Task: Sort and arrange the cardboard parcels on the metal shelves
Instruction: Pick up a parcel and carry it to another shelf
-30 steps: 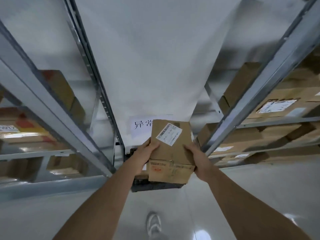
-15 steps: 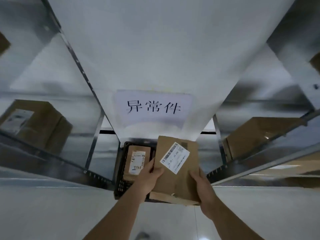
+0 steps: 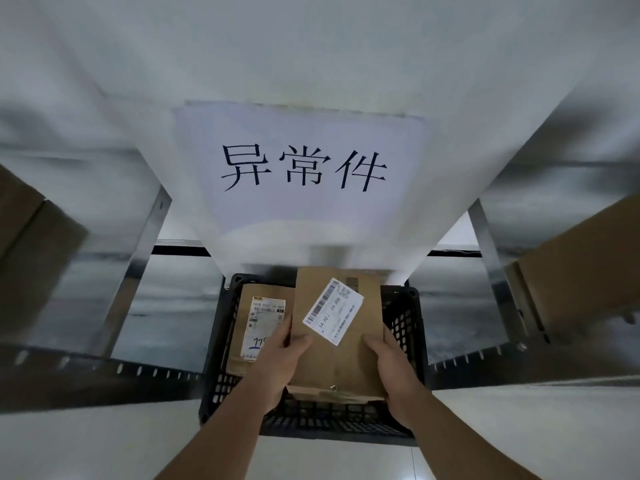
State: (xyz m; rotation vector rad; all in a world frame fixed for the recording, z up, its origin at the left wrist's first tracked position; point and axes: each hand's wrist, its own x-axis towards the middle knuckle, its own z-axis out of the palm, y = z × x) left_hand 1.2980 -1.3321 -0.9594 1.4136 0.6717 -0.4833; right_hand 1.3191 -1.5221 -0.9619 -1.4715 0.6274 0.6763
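Since half a second ago the view is closer in: the black crate (image 3: 403, 327) and the paper sign (image 3: 304, 174) on the white pillar (image 3: 311, 64) both fill far more of the frame, and the held parcel (image 3: 337, 344) now sits over the crate opening rather than in front of it.

Grip: both hands hold the held parcel by its near corners. Left hand (image 3: 277, 365) has the thumb curled onto the top face, fingers under the left edge. Right hand (image 3: 398, 372) wraps the near right corner, thumb on top. Parcel is tilted, far end up, white barcode label (image 3: 333, 311) skewed on its top face.

Crate contents: one second parcel (image 3: 258, 327) lying flat, just left of the grip and below it, label up with blue handwriting. The left hand covers that label's lower right; the writing is only partly readable. Crate floor under the held parcel is hidden.

Metal shelves (image 3: 145, 271) flank the crate on both sides. Brown boxes on them, far left (image 3: 31, 244) and far right (image 3: 581, 265) of the grip, are cut off by the frame and blurred.
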